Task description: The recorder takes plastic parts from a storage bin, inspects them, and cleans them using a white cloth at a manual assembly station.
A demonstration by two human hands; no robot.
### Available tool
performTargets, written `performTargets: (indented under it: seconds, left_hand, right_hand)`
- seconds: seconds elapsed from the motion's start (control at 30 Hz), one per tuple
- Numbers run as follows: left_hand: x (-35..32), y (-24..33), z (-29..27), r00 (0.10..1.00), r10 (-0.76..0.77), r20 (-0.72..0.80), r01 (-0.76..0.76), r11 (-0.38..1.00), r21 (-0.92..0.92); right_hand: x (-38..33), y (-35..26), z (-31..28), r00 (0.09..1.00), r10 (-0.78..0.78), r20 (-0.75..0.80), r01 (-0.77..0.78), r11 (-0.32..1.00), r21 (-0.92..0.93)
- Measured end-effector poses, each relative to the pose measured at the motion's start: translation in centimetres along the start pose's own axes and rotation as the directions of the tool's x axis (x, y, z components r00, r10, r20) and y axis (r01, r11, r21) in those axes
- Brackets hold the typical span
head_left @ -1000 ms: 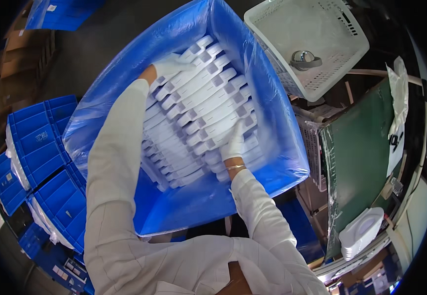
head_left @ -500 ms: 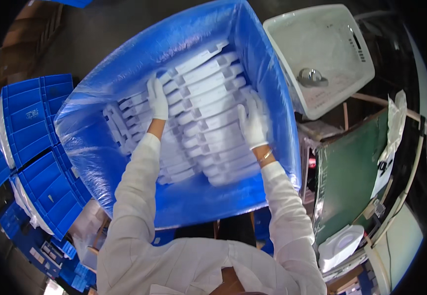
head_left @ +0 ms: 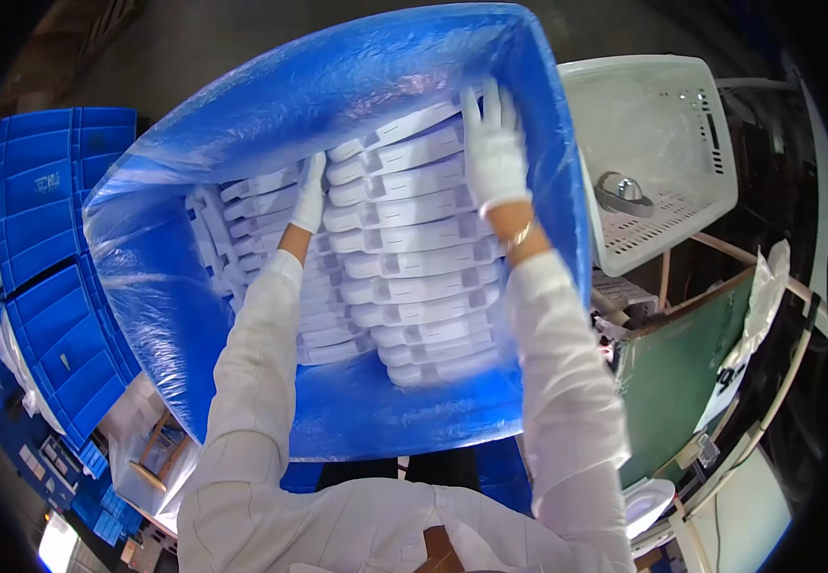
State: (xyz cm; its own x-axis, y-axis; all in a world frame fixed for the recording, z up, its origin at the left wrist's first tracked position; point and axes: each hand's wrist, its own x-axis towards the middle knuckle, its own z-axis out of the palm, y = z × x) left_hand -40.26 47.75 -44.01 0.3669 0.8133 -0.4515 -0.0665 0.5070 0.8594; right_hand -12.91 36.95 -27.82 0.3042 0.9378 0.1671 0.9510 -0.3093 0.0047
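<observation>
A large blue bin (head_left: 337, 124), lined with a clear plastic bag (head_left: 156, 286) that folds over its rim, fills the middle of the head view and serves as the landmark here. Inside the bin, stacked white moulded trays (head_left: 414, 277) lie in overlapping rows from the far wall down toward the near wall, with a second, lower row of the same trays (head_left: 242, 229) packed against the bin's left side. To the left of the bin stand piles of empty blue crates (head_left: 51, 220), nested and tilted. To the right of the bin, just beside its rim, sits a white perforated basket (head_left: 662, 143) with a rounded metal part (head_left: 621, 191) lying on its slotted floor. Below that basket, still right of the bin, a green board (head_left: 671, 382) leans at an angle, with a strip of clear plastic film (head_left: 762, 306) hanging at its outer edge. Both arms in white sleeves reach into the bin from its near wall. The right hand (head_left: 493, 148), in a white glove, lies flat with fingers spread wide on the top trays near the bin's far right corner, pressing on them rather than gripping. The left hand (head_left: 309, 196), also gloved, rests with fingers together in the gap between the two rows of trays, touching the edge of the taller stack; whether it grips a tray cannot be told.
</observation>
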Motion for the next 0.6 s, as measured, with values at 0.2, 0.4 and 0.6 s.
performTargets:
  seconds: [0.2,0.4,0.6]
  left_hand:
    - [-3.0,0.1,1.4,0.978,-0.206,-0.043,0.200,0.973,-0.119]
    - [-2.3,0.2,3.3,0.996,-0.074,0.059,0.084,0.976,-0.199]
    - [-1.4,-0.8,1.8,0.996,-0.085,0.012,0.086,0.990,-0.115]
  right_hand:
    - [5.1,2.6,3.5,0.897,-0.353,0.267,0.424,0.859,-0.288]
    - [6.6,2.3,1.3,0.765,-0.183,0.618,0.261,0.964,-0.038]
    - [3.5,2.8,4.1,0.872,-0.324,0.366,0.425,0.873,-0.240]
